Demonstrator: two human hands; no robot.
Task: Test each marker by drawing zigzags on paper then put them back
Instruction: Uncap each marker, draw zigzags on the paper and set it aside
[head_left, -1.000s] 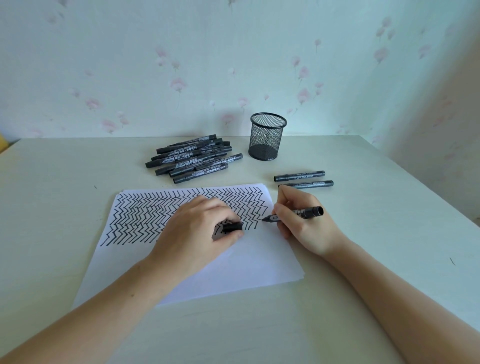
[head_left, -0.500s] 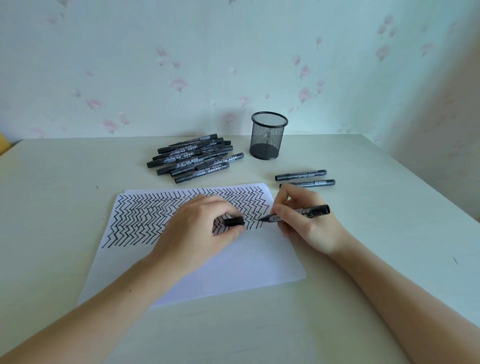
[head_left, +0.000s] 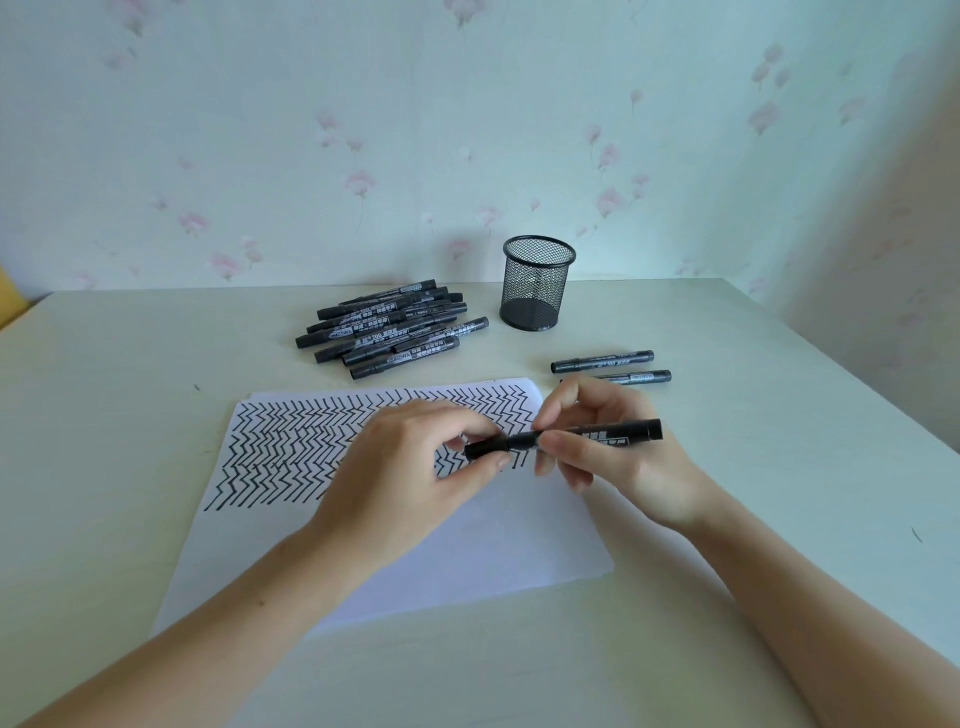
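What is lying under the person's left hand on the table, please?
Under the left hand lies the paper covered in black zigzags. The lines directly beneath the hand are hidden.

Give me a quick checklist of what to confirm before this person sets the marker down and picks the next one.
1. Cap on the marker: the left hand holds the cap against its tip end; fully clicked home, cannot tell.
2. Grip on the barrel: ok, the right hand pinches it.
3. Test zigzag drawn: ok, the paper carries rows of zigzags beneath the hands.
4. Room on the paper for another row: ok, its lower half is blank.
5. Markers to choose from: ok, a pile of markers and two loose markers lie on the table; which are tested, cannot tell.
6. Mesh cup: ok, upright.
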